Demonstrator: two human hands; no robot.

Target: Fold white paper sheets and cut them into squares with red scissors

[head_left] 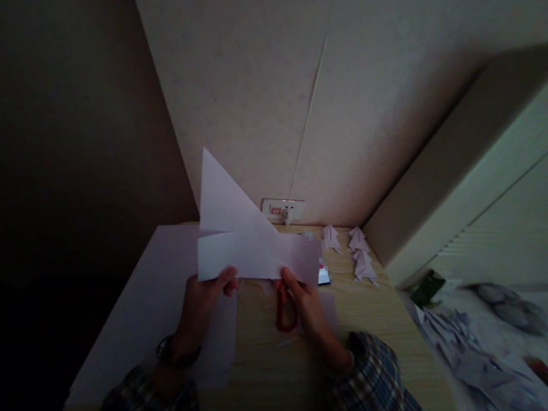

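A white sheet of paper (pixel 245 234), partly cut or folded, is held up over the table. Its top left part rises to a sharp triangular point, and a slit runs in from its left edge. My left hand (pixel 211 295) pinches the lower left edge, thumb on the near face. At the lower right edge, my right hand (pixel 307 299) grips the same sheet with the thumb in front. Red-handled scissors (pixel 285 308) lie just left of my right hand, their blades hidden behind the paper.
Large white sheets (pixel 148 308) cover the table's left side. Several folded paper pieces (pixel 363 265) stand at the back right, near a partly hidden phone (pixel 324 275). A wall socket (pixel 284 209) with a plug is behind. Paper scraps (pixel 483 366) lie down to the right of the table.
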